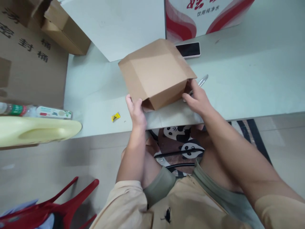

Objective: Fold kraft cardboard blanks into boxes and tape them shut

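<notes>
A brown cardboard box is held tilted over the table near its front edge, a broad panel with creased side flaps facing up. My left hand grips its near left corner, thumb on the cardboard. At the near right corner my right hand has hold of it, some fingers hidden behind the side. Just beyond the right hand lies a slim, shiny, pen-like object, partly covered by that hand. A small yellow packet rests on the table left of my left hand.
A phone lies behind the box, before a red-and-white carton and a white box. Large cardboard boxes, a bottle and a pale yellow container stand left. A red stool is on the floor.
</notes>
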`<state>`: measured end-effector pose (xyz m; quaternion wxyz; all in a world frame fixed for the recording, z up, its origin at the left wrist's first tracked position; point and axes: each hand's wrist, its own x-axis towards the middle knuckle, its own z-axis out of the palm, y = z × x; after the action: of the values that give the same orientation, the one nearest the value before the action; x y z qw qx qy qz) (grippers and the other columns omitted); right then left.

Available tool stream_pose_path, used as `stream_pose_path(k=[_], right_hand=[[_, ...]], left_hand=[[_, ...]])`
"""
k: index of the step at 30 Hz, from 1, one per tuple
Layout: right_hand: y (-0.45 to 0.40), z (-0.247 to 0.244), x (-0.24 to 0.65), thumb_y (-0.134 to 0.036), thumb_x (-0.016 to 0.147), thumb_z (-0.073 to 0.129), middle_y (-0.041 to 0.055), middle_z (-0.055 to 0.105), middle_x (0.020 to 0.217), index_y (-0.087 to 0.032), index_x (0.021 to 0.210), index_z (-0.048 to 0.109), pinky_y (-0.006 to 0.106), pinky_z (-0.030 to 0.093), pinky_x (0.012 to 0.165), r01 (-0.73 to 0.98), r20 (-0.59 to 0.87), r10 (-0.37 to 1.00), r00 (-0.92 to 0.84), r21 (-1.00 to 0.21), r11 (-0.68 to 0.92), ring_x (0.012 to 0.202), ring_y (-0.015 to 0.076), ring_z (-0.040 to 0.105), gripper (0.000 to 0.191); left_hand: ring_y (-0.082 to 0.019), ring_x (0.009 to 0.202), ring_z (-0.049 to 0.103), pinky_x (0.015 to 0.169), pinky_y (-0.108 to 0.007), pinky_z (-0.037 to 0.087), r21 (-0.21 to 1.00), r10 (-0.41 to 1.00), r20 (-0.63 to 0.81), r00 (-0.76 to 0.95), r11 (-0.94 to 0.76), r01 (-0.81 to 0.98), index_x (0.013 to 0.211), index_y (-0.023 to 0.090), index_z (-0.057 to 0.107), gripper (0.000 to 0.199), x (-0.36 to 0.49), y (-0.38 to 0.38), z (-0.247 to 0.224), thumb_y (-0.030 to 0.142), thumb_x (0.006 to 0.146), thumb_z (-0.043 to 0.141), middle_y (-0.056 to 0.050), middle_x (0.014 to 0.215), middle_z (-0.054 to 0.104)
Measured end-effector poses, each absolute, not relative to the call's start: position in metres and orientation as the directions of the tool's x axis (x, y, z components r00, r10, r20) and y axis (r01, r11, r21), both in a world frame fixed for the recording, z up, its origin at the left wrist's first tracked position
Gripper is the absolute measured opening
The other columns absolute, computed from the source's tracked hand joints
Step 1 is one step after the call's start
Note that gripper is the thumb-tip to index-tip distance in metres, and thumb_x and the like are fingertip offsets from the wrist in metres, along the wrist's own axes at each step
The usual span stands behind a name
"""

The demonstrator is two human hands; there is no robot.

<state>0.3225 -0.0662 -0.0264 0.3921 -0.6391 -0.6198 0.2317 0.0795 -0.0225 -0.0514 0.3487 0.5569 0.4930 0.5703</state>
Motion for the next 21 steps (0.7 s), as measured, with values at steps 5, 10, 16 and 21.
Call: stream_pose_path(k=[5,10,16,21], right_hand=[[-0.062,-0.030,0.311,-0.039,0.080,0.055,0.0169,0.071,0.105,-0.015,0.104,0.063,0.052,0.052,0.091,0.568,0.160,0.984,0.072,-0.818,0.091,0.098,0.0318,0.065,0.034],[-0.063,-0.037,0.309,-0.039,0.083,0.056,0.0176,0.066,0.123,-0.017,0.121,0.060,0.054,0.048,0.100,0.531,0.261,0.965,0.012,-0.820,0.215,0.114,0.0336,0.061,0.045],[-0.063,-0.038,0.307,-0.041,0.085,0.058,0.0155,0.067,0.123,-0.020,0.122,0.057,0.056,0.049,0.100,0.411,0.260,0.965,-0.025,-0.877,0.247,0.114,0.0340,0.061,0.043],[-0.065,-0.032,0.309,-0.050,0.077,0.071,0.0134,0.067,0.112,-0.020,0.116,0.056,0.054,0.052,0.094,0.414,0.262,0.958,0.117,-0.890,0.192,0.108,0.0337,0.063,0.051]], left_hand=[[-0.019,0.088,0.061,0.079,-0.031,0.049,0.955,0.915,0.231,-0.330,-0.278,-0.102,0.099,0.024,0.045,0.032,0.077,-0.025,-0.026,0.039,0.074,0.057,-0.003,0.095,0.059],[-0.020,0.091,0.060,0.081,-0.033,0.047,0.937,0.894,0.193,-0.405,-0.290,-0.194,0.094,0.024,0.045,0.032,0.075,-0.025,-0.013,0.039,0.068,0.056,-0.003,0.094,0.058],[-0.023,0.102,0.059,0.083,-0.034,0.047,0.959,0.905,0.219,-0.365,-0.268,-0.090,0.102,0.025,0.047,0.045,0.068,-0.024,-0.023,0.055,0.070,0.056,-0.005,0.105,0.057],[-0.019,0.092,0.059,0.075,-0.029,0.045,0.948,0.892,0.231,-0.389,-0.296,-0.115,0.102,0.025,0.047,0.047,0.071,-0.025,-0.019,0.057,0.070,0.058,-0.003,0.098,0.056]])
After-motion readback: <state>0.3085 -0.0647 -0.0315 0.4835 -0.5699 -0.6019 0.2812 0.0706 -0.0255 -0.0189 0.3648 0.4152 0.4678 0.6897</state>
